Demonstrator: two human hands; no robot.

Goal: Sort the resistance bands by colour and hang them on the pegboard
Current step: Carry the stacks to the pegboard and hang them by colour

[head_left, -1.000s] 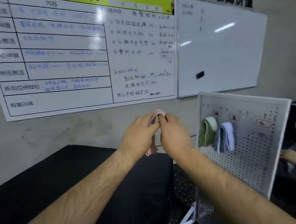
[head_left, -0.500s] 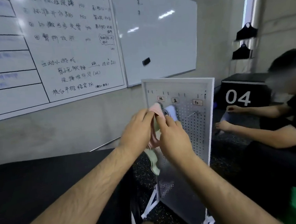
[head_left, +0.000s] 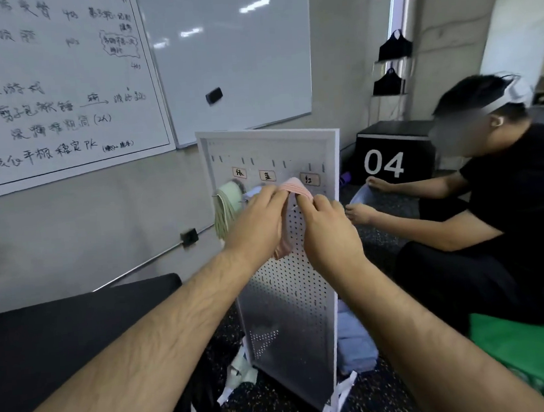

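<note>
Both hands raised at upper part of white perforated metal pegboard point(head_left: 284, 301). Left hand point(head_left: 255, 220) and right hand point(head_left: 327, 231) each pinch the pink elastic resistance band loop point(head_left: 295, 186), held against pegboard beside its right-most label. Pale green bands point(head_left: 228, 202) hang on pegboard's left peg.

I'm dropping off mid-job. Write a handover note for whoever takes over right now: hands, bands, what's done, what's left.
Left hand: pinches the pink band at its upper left.
Right hand: pinches the same band's right end. The band is spread between both grips, in front of the pegboard by the red label.
Done: green bands hang on the left peg. Blue bands sit on the middle peg, mostly hidden by the left hand.
Left: loop the pink band onto the peg under the red label; I cannot tell whether it has caught. Blue fabric on the floor beside the pegboard may be more bands.
</note>
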